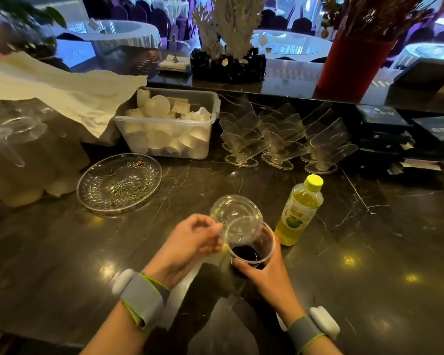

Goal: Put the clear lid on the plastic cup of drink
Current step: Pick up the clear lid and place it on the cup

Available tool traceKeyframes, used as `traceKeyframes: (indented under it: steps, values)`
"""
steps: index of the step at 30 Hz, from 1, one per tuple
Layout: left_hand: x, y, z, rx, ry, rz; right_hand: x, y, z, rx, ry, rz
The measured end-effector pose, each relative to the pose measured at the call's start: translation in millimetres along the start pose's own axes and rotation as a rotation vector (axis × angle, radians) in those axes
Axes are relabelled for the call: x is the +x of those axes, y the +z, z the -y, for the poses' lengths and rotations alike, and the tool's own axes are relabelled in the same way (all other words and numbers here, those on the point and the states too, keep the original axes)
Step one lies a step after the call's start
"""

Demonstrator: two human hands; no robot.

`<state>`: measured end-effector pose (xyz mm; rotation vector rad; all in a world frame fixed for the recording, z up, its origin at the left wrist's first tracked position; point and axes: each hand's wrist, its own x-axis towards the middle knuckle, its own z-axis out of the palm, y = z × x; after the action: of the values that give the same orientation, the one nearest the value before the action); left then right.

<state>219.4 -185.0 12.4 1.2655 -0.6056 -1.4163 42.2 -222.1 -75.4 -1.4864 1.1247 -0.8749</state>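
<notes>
A clear plastic cup with dark drink in it stands on the dark marble counter, near the front middle. My right hand grips its side from the near right. My left hand pinches the left edge of the clear round lid. The lid is tilted, its near edge resting at the cup's far left rim, the rest raised above and behind the mouth. The cup's mouth is mostly uncovered.
A green-capped bottle of yellow drink stands just right of the cup. A glass plate with herb bits lies to the left. Behind are a plastic tub of containers and clear stands.
</notes>
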Motion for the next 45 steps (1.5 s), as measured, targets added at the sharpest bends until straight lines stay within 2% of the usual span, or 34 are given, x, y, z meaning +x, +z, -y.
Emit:
traceKeyframes:
  steps: [2, 7, 11, 14, 18, 24, 31, 36, 42, 45]
  values:
    - [-2, 8, 12, 0.122, -0.051, 0.004, 0, -1, 2, -0.002, 0.002, 0.019]
    - [3, 20, 26, 0.348, -0.026, -0.124, 2, -7, 2, 0.027, -0.006, 0.076]
    - [8, 21, 29, 0.392, -0.016, -0.16, 6, -18, 7, 0.008, 0.009, 0.23]
    - [8, 21, 35, 0.392, -0.018, -0.172, 4, -25, 13, 0.124, 0.087, 0.309]
    - [8, 21, 39, 0.35, -0.019, -0.168, 5, -26, 18, 0.265, 0.218, 0.287]
    - [7, 23, 46, 0.322, 0.04, -0.156, 4, -21, 10, 0.243, 0.196, 0.24]
    - [2, 29, 48, 0.311, 0.096, -0.139, 4, -13, 9, 0.323, 0.22, 0.096]
    - [5, 26, 49, 0.317, 0.097, -0.136, 20, -11, 19, 0.224, 0.221, -0.031]
    - [8, 24, 52, 0.329, 0.09, -0.136, 35, -13, 21, 0.164, 0.285, -0.038]
    - [9, 22, 53, 0.332, 0.084, -0.132, 43, -14, 24, 0.059, 0.273, -0.024]
